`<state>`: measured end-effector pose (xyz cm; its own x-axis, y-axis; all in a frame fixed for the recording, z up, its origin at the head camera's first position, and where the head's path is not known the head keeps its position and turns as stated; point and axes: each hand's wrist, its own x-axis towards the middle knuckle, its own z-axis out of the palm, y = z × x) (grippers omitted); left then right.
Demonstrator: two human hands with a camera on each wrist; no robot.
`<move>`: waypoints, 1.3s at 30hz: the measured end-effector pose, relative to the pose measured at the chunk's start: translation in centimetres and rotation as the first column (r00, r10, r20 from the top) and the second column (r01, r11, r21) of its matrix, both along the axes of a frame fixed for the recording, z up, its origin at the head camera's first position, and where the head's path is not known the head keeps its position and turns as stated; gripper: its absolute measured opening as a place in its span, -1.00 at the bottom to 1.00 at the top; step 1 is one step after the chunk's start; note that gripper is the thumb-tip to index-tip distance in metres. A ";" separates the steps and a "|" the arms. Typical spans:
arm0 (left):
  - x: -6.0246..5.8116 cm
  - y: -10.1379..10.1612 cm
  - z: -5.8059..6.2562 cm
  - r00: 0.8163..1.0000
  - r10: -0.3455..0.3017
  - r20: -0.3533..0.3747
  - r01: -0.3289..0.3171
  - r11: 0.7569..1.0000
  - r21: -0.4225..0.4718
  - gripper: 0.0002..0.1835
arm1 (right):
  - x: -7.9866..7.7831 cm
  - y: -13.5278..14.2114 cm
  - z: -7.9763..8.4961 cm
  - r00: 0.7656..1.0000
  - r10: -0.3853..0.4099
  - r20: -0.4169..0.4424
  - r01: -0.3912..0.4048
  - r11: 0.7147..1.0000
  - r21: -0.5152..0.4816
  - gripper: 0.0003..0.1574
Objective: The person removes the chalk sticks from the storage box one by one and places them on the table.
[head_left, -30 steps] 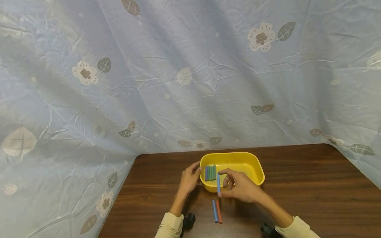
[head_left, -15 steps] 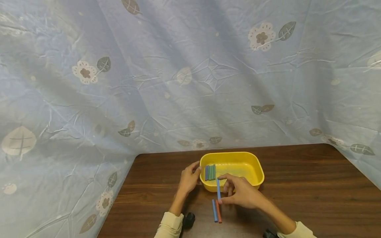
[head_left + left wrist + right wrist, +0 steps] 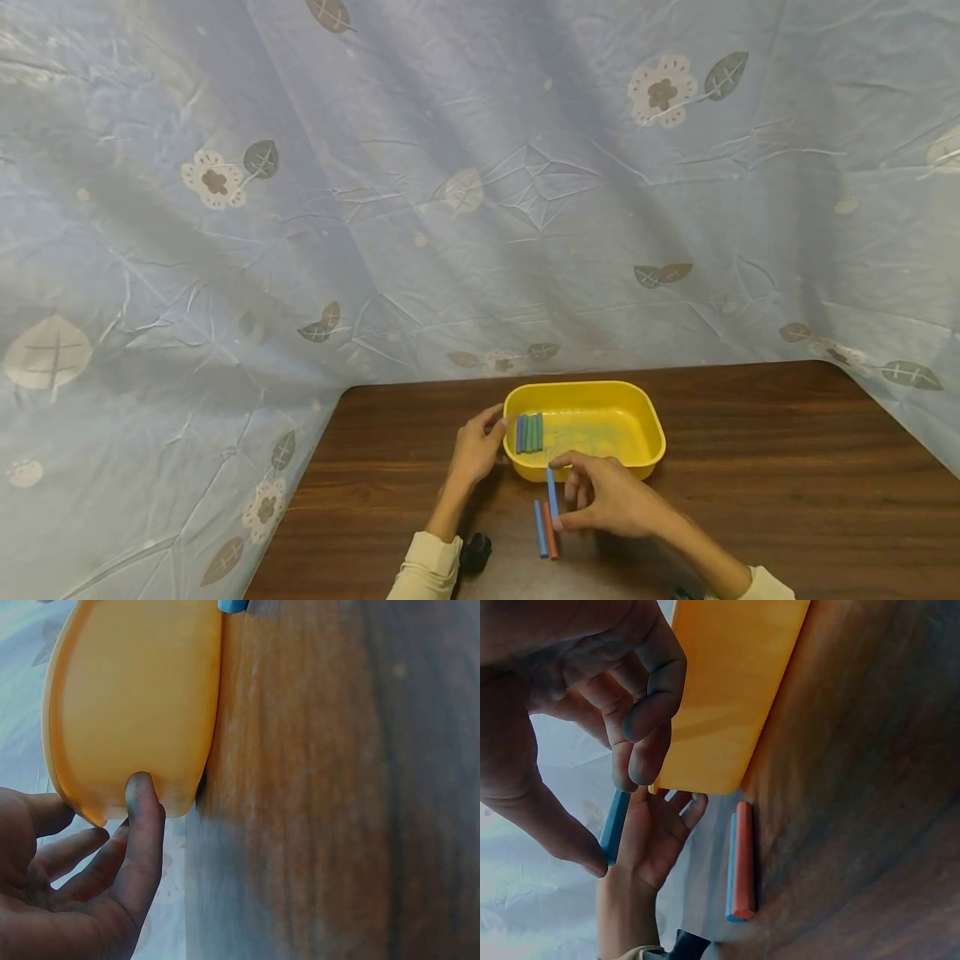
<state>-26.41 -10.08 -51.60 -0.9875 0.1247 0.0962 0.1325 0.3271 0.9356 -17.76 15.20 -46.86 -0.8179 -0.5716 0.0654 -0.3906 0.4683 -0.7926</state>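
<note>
My right hand [image 3: 613,498] pinches a blue chalk stick [image 3: 552,492] by its two ends, thumb at the near end and fingers at the far one. It is raised just in front of the yellow tub [image 3: 647,454]. Below it, a second blue chalk stick [image 3: 540,529] and a red chalk stick [image 3: 551,533] lie side by side on the table. My left hand [image 3: 476,448] rests against the tub's left end, thumb on the outer wall and fingers near the rim, extended. Inside the tub at the left, several green chalk sticks [image 3: 532,433] and a purple one [image 3: 519,435] lie in a row.
The tub stands on a dark wooden table [image 3: 765,467], its floor marked with greenish dust. Behind the table hangs a pale patterned cloth [image 3: 540,250]. A black wrist device [image 3: 476,554] sits at my left cuff.
My right hand has moved back toward me with the blue chalk stick, from over the tub's front rim to just in front of it. My left hand stays put.
</note>
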 end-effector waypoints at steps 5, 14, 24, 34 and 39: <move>0.0 0.0 0.0 1.000 0.002 0.002 -0.002 1.000 -0.006 -0.51 | 0.4 0.0 -0.4 1.000 0.013 0.020 -0.013 1.000 0.008 -0.08; 0.0 0.0 0.1 1.000 -0.004 0.005 0.004 1.000 0.008 -0.52 | 0.8 0.0 -1.6 0.999 0.004 0.049 -0.005 1.000 0.013 -0.06; 0.1 -0.1 0.2 1.000 -0.008 -0.015 0.008 1.000 -0.028 -0.53 | 0.7 0.0 -3.4 0.995 0.027 0.096 -0.027 1.000 0.001 -0.09; 0.0 0.0 0.2 1.000 -0.010 -0.014 0.010 1.000 -0.015 -0.52 | 0.6 0.0 -3.8 0.995 0.023 0.097 -0.027 0.999 0.033 -0.09; 0.0 0.0 0.2 1.000 -0.003 -0.026 0.002 0.999 -0.034 -0.52 | 0.6 -0.2 -3.9 0.997 0.021 0.076 -0.025 0.998 0.049 -0.10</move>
